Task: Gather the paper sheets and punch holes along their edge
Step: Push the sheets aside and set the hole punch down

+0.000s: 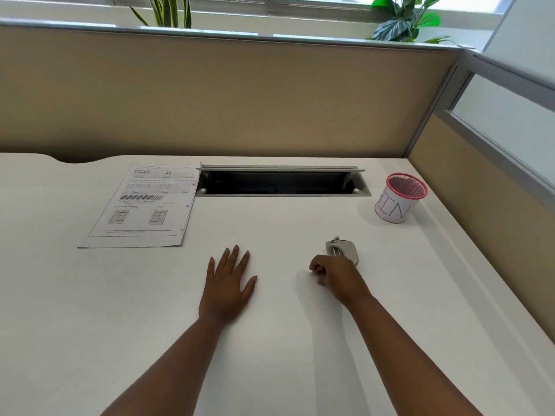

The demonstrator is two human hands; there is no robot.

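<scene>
A stack of printed paper sheets lies flat at the left back of the white desk, with two small dark dots near its right edge. A small grey hole punch rests on the desk at centre right. My right hand is curled into a loose fist just in front of the punch, its back covering the punch's near end; its fingers are not around the punch. My left hand lies flat on the desk, palm down and fingers spread, below and to the right of the sheets.
An open cable tray slot is set in the desk behind the hands. A pink mesh cup labelled "BIN" stands at the back right. Beige partition walls close off the back and right sides.
</scene>
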